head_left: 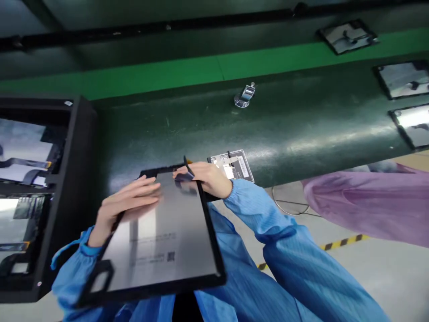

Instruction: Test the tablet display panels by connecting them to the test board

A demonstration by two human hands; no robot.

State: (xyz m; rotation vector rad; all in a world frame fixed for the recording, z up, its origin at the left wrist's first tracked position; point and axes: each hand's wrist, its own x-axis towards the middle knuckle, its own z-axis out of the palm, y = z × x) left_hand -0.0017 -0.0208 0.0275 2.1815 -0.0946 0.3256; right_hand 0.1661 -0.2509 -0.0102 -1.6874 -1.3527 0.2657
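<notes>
A flat panel (167,232) with a grey reflective back and a black frame lies tilted in front of me, its near edge over my lap. My left hand (125,203) rests on its upper left part, fingers stretched flat across the grey surface. My right hand (204,176) is at the panel's top right corner, fingers curled on a thin dark strip (188,167) that sticks up there. Both arms are in blue sleeves.
A dark green conveyor belt (301,120) with a bright green strip runs across. On it lie a small board with labels (234,164), a small metal piece (245,95) and several panels (404,79) at the right. A black tray rack (70,179) stands left. Another person's purple sleeve (365,201) reaches in.
</notes>
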